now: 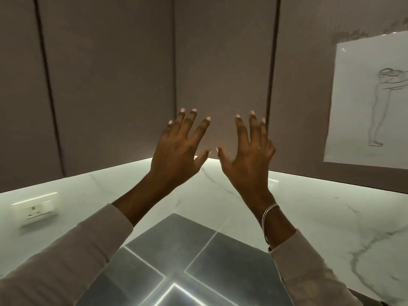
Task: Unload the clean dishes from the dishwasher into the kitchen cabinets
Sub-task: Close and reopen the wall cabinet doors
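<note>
Holding left hand (176, 151) and right hand (247, 157) up side by side before a closed cabinet door (220, 62), fingers (241, 131) straight and splayed, gripping nothing. Cannot tell whether touching the panel. Likely held flat to push open a handleless door ahead of stowing. No dishes or dishwasher in view; only the dark surface (176, 250) below and a taped sketch (371, 102) at right.

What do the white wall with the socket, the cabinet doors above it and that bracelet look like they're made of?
Wall: marble or a marble-look tile, polished, going by the grey veins and the glare on it.
Cabinet doors: probably matte taupe laminate or painted board; they look flat and have no shine.
Bracelet: silvery metal chain, with links that glint.
</note>
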